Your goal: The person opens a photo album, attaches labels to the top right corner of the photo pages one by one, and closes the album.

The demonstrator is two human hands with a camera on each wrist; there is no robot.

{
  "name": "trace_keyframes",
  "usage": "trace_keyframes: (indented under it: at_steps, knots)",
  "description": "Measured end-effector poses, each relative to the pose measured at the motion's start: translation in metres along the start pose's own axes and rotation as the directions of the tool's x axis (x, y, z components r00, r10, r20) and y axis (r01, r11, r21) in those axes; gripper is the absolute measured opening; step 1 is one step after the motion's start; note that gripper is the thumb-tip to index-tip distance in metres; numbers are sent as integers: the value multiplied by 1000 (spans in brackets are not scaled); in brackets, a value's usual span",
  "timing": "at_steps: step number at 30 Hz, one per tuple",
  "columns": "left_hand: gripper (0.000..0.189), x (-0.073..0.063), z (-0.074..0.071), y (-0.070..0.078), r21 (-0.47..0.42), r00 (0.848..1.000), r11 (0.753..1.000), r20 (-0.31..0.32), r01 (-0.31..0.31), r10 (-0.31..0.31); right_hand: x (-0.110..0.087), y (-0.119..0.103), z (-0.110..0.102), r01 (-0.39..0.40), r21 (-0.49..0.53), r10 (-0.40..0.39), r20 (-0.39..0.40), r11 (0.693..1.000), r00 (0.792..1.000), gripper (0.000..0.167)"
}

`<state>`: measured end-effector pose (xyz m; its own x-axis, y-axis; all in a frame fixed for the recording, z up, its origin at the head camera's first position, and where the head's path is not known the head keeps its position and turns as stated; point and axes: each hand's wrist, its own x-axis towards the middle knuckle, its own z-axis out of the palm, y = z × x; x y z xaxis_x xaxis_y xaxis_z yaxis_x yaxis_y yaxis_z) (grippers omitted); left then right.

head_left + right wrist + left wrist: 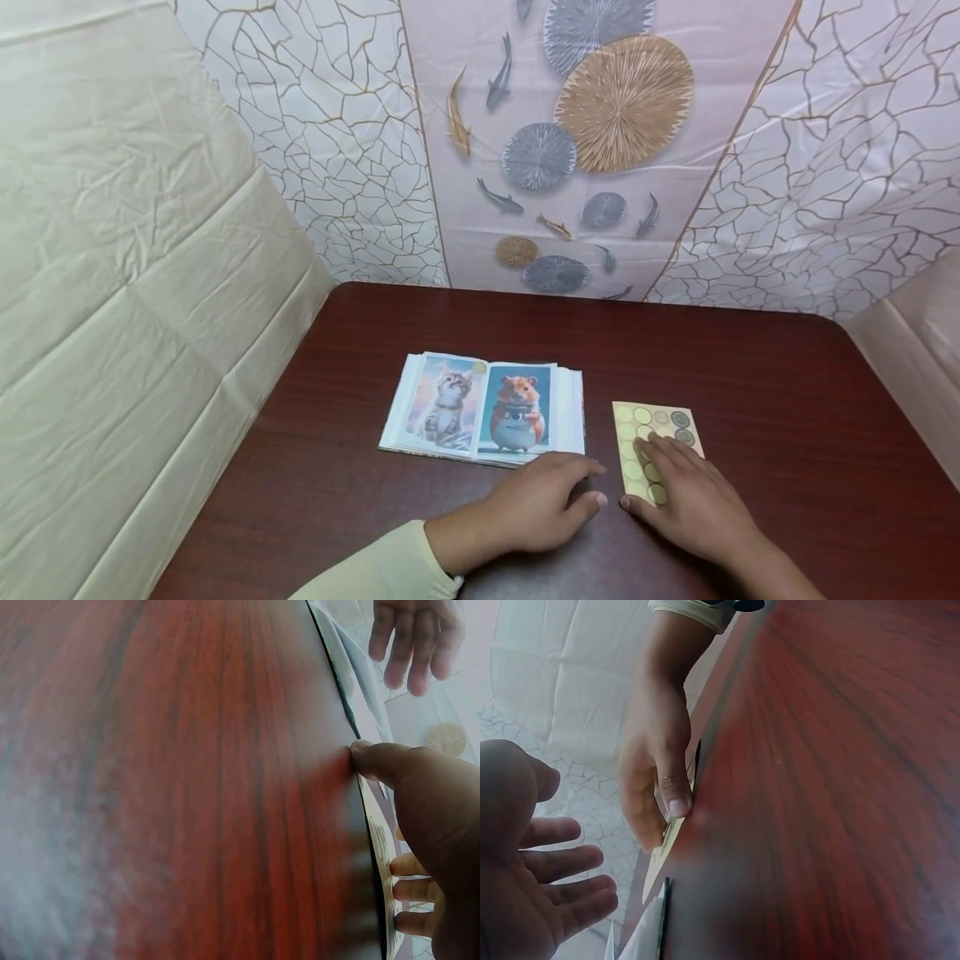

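Observation:
A sheet of round gold stickers (pixel 630 433) lies on the table, with a few darker circles at its far right. My right hand (pixel 693 500) rests on it, fingers stretched over the circles and thumb at the near left corner; the right wrist view shows the thumb by the sheet's edge (pixel 379 832). Left of the sheet, my left hand (pixel 540 504) holds nothing, its fingers loosely bent just in front of an open photo album (pixel 570 408). The album shows a kitten picture (pixel 447 404) and a hamster picture (pixel 517 412). One round gold sticker (pixel 480 367) sits at the kitten picture's top right corner.
The dark red wooden table (pixel 300 500) has rounded far corners. Behind it hangs a patterned cloth (pixel 360 150) with fish and round leaf shapes. A cream cloth (pixel 150 333) hangs along the left side.

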<state>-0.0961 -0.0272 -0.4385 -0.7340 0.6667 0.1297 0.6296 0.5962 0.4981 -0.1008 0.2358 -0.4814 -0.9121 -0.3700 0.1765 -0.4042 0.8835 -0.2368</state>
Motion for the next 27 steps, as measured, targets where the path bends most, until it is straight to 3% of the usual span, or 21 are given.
trace_keyframes:
  at_steps: [8,17,22,25,27]
  knots:
    - [41,21,5,10,-100,994,989,25,108,-106,-1,0,2,19,4,-18,-43,1000,999,78]
    - [38,45,10,10,-257,965,931,45,260,-257,0,0,6,33,26,-30,-120,999,992,74]
    - [31,55,16,12,-360,927,859,54,365,-371,1,1,5,11,50,-3,-152,999,988,75]
    - [24,63,22,15,-420,882,790,59,446,-467,0,0,5,5,55,4,-154,998,988,75]
    - [18,68,24,17,-481,852,730,70,484,-519,-1,0,5,7,54,2,-157,999,988,76]
